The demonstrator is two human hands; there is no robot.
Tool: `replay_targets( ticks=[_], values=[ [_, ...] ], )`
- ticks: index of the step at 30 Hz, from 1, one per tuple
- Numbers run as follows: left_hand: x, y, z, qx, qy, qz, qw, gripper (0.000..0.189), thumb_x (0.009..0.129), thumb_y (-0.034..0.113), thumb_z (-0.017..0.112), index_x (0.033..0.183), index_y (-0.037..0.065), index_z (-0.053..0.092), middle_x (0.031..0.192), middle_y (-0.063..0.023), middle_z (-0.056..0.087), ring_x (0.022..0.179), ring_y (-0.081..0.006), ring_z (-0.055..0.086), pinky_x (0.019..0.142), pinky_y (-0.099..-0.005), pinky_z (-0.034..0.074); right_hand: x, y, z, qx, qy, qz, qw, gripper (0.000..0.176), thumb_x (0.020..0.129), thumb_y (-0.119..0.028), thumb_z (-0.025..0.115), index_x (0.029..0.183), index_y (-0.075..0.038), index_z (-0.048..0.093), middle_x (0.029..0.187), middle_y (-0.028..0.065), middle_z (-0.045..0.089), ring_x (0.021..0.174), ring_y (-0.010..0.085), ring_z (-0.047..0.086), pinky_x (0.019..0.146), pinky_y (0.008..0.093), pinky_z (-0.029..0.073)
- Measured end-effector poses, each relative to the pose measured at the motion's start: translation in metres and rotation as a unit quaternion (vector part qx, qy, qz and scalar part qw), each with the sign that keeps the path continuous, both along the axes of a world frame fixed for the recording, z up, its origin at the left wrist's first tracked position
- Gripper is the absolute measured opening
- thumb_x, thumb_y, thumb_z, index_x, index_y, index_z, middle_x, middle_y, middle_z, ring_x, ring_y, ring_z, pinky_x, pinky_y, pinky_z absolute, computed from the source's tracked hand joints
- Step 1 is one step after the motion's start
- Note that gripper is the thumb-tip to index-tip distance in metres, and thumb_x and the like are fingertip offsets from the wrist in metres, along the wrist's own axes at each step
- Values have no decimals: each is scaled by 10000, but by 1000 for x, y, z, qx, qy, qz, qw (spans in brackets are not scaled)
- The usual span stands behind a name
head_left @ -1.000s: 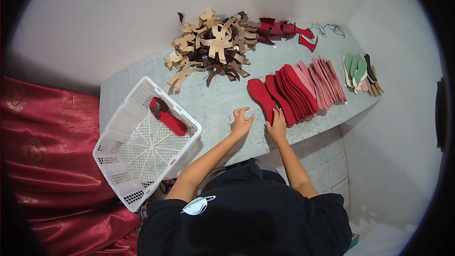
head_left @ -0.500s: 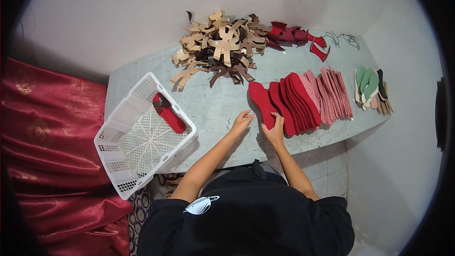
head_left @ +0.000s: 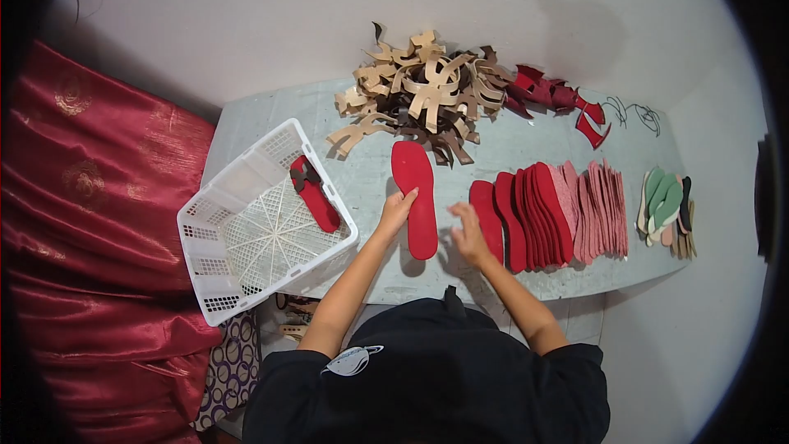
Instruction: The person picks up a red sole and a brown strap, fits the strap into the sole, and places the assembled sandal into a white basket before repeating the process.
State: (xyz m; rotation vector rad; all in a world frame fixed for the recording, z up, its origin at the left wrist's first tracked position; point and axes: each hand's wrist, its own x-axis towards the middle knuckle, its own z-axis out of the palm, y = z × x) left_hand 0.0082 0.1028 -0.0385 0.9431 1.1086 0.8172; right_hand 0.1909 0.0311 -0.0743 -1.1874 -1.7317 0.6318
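A red insole (head_left: 417, 197) lies lengthwise on the grey table (head_left: 509, 144), apart from the row. My left hand (head_left: 395, 212) grips its left edge near the middle. My right hand (head_left: 468, 233) hovers just to its right, fingers spread, holding nothing, close to the first sole of an overlapping row of red insoles (head_left: 519, 218). That row continues right into pink insoles (head_left: 596, 210).
A white plastic basket (head_left: 267, 218) at the table's left end holds one red sole with a dark strap (head_left: 312, 193). A heap of tan and brown straps (head_left: 423, 90) and some red straps (head_left: 559, 99) lie at the back. Green and dark insoles (head_left: 667, 205) sit far right. Red cloth (head_left: 90, 222) hangs left.
One red insole has been pulled off the row and moved left, now held by my left hand. My right hand let go of it and lifted. The view shifted left.
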Motion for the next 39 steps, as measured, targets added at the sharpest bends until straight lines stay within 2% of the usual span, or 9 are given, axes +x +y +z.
replay_targets(
  ticks=[4,6,9,17,21,29,31,34,39],
  values=[
    [-6,11,-4,-8,-6,32,999,279,864,308,495,878,41,575,750,-15,601,638,-68,555,583,-200,436,28,75,10,-3,-108,-59,992,300,731,-130,519,1026,-85,504,1136,147,431,1104,307,389,917,430,297],
    [-5,7,-2,-9,-4,44,999,280,866,308,491,883,41,574,758,-15,601,645,-70,557,588,-202,437,44,111,2,56,-345,14,937,225,721,-120,514,945,-116,533,1155,130,433,1142,291,363,926,446,296],
    [-9,-3,-5,-18,-2,57,998,277,872,294,483,909,33,570,778,-19,600,667,-73,557,613,-209,438,53,150,-1,153,-450,34,879,188,720,-124,515,905,-140,548,1168,96,436,1142,278,364,926,465,296],
    [-21,-17,-4,-54,-11,75,996,284,876,288,478,942,25,562,807,-22,596,702,-80,551,648,-222,437,41,206,18,152,-558,146,803,350,636,-90,604,960,-218,569,1143,27,429,1061,221,411,848,379,375],
    [-24,-22,-3,-55,-1,89,994,277,870,307,482,917,45,558,805,-21,596,706,-84,557,653,-222,441,29,220,22,109,-598,181,774,156,722,-187,539,849,-187,630,1091,4,467,1015,188,427,803,344,376],
    [-27,-28,10,-32,10,106,994,295,879,294,471,985,25,534,827,-15,587,699,-69,545,633,-218,444,24,199,62,140,-418,286,851,175,703,-235,610,842,-129,601,1048,16,519,1069,199,430,832,365,359],
    [-26,-29,20,-27,-13,84,996,306,883,288,464,1011,17,526,836,-18,583,695,-64,537,623,-216,443,29,188,67,149,-367,271,877,197,754,-245,583,885,-99,567,943,80,573,961,253,517,760,387,402],
    [-27,-25,21,-20,12,59,998,323,888,291,454,1034,12,523,853,-25,585,694,-68,536,620,-216,442,30,168,96,-26,-316,293,902,222,843,-255,502,891,-40,481,669,171,550,671,368,547,586,431,412],
    [-29,-19,-5,-5,64,4,998,337,893,297,440,1055,13,522,858,-29,589,705,-78,540,626,-226,445,29,151,120,-147,-155,329,920,200,890,-235,448,861,-38,469,643,87,530,608,198,531,573,325,408]
  ],
)
